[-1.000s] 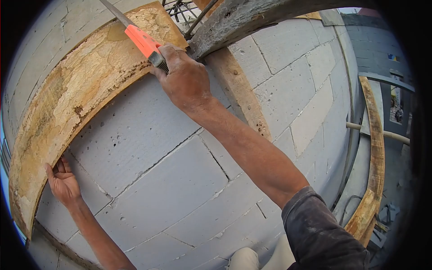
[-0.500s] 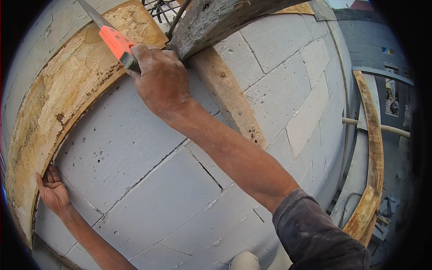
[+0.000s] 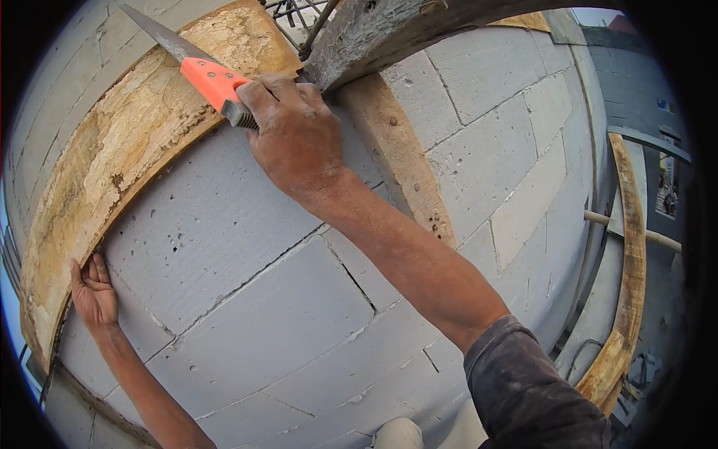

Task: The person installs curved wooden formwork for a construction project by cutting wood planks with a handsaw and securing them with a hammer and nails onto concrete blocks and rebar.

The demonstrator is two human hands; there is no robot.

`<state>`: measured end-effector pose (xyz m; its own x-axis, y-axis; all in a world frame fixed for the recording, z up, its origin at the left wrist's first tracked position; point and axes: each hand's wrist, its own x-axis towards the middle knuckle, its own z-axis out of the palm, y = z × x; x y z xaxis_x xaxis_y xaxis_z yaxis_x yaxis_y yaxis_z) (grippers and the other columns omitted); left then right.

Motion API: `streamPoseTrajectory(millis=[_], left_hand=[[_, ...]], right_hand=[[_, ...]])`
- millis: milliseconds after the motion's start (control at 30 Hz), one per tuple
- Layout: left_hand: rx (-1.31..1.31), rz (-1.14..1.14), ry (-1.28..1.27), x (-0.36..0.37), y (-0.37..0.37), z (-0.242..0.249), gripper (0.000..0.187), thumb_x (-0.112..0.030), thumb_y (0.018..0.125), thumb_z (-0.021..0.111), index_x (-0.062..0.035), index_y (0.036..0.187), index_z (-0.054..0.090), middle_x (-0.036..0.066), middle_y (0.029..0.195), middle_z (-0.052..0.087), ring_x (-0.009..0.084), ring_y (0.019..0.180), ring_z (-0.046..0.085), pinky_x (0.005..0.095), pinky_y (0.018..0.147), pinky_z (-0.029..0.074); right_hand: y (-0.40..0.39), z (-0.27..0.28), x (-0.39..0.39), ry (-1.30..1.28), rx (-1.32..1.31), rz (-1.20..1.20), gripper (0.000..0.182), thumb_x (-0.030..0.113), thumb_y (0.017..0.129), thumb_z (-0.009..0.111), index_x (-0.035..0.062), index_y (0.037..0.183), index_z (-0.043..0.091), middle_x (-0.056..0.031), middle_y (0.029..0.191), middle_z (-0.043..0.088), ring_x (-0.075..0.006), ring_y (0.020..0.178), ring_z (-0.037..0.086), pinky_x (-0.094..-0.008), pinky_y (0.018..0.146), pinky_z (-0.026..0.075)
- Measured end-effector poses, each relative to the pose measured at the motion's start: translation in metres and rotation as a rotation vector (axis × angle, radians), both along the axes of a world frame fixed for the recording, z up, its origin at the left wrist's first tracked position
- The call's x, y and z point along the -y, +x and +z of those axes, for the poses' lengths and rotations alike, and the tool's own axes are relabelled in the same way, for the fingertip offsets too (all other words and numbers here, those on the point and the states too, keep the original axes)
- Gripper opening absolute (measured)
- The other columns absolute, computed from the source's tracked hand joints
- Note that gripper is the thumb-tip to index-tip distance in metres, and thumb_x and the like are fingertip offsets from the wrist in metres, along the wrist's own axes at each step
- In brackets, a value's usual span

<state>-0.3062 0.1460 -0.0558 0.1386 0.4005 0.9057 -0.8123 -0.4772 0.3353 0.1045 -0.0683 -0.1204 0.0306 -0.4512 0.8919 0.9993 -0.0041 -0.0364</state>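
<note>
The left hand (image 3: 96,299) is at the lower inner edge of the curved board (image 3: 123,146); whether it pinches, I cannot tell. A firm hold there should steady the board, which arcs up and right from it. The saw (image 3: 212,78) slants up-left from the right hand (image 3: 295,138), fingers wrapped round its handle; knuckles best stay clear of the beam (image 3: 396,41) just up-right.

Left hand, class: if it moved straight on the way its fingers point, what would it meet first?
Most likely the curved board: its lower edge lies right by the left hand, though depth there is hard to judge.
</note>
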Motion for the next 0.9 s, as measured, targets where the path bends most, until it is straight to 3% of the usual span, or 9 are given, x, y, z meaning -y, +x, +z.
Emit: streamPoseTrajectory(millis=[200,400,500,567,667,767,900], left_hand=[[-0.007,0.012,-0.051,0.023,0.021,-0.005,0.036,-0.012,0.102,0.054,0.0061,0.131,0.044,0.024,0.127,0.060,0.0311,0.117,0.063,0.0404,0.098,0.059],[-0.083,0.066,-0.127,0.051,0.026,-0.018,0.032,-0.017,0.101,0.057,0.0011,0.127,0.053,0.020,0.124,0.064,0.0293,0.115,0.065,0.0400,0.096,0.059],[-0.210,0.149,-0.181,0.064,0.019,-0.021,0.029,-0.023,0.100,0.061,-0.0015,0.118,0.059,0.017,0.113,0.070,0.0269,0.102,0.071,0.0389,0.086,0.062],[-0.297,0.245,-0.249,0.086,0.021,-0.020,0.033,-0.027,0.098,0.064,-0.0035,0.120,0.058,0.015,0.109,0.071,0.0252,0.097,0.072,0.0379,0.080,0.064],[-0.407,0.458,-0.287,0.092,0.017,-0.012,0.047,-0.037,0.095,0.067,0.0024,0.119,0.056,0.016,0.100,0.072,0.0246,0.085,0.075,0.0326,0.067,0.065],[-0.470,0.679,-0.271,0.106,0.019,-0.009,0.061,-0.044,0.090,0.072,0.0058,0.118,0.051,0.022,0.096,0.071,0.0270,0.085,0.075,0.0326,0.067,0.065],[-0.478,0.736,-0.268,0.111,0.020,-0.013,0.068,-0.051,0.091,0.067,0.0087,0.119,0.051,0.025,0.100,0.070,0.0294,0.087,0.074,0.0332,0.069,0.063]], right_hand=[[-0.001,0.007,-0.002,0.008,-0.069,-0.001,0.016,0.013,0.089,0.066,0.0123,0.105,0.069,-0.0107,0.108,0.066,-0.0301,0.098,0.067,-0.0374,0.066,0.063],[0.000,0.005,0.005,-0.061,-0.098,-0.024,0.027,0.016,0.087,0.070,0.0141,0.113,0.066,-0.0087,0.108,0.066,-0.0299,0.098,0.068,-0.0395,0.075,0.062],[-0.001,0.010,0.007,-0.118,-0.134,-0.077,0.038,0.027,0.084,0.075,0.0158,0.118,0.064,-0.0078,0.107,0.066,-0.0299,0.099,0.068,-0.0422,0.077,0.060],[0.001,0.014,0.005,-0.122,-0.125,-0.078,0.037,0.031,0.087,0.073,0.0172,0.120,0.063,-0.0079,0.108,0.066,-0.0293,0.097,0.069,-0.0428,0.079,0.059],[0.001,0.014,0.003,-0.142,-0.164,-0.172,0.039,0.037,0.091,0.069,0.0176,0.124,0.061,-0.0076,0.112,0.065,-0.0288,0.103,0.068,-0.0435,0.085,0.058],[-0.005,0.016,0.008,-0.194,-0.241,-0.158,0.044,0.044,0.095,0.062,0.0179,0.130,0.059,-0.0059,0.123,0.064,-0.0283,0.110,0.066,-0.0447,0.090,0.056],[0.029,0.019,-0.016,-0.199,-0.343,-0.230,0.053,0.056,0.096,0.055,0.0225,0.138,0.055,-0.0072,0.133,0.061,-0.0266,0.122,0.060,-0.0419,0.099,0.052]])
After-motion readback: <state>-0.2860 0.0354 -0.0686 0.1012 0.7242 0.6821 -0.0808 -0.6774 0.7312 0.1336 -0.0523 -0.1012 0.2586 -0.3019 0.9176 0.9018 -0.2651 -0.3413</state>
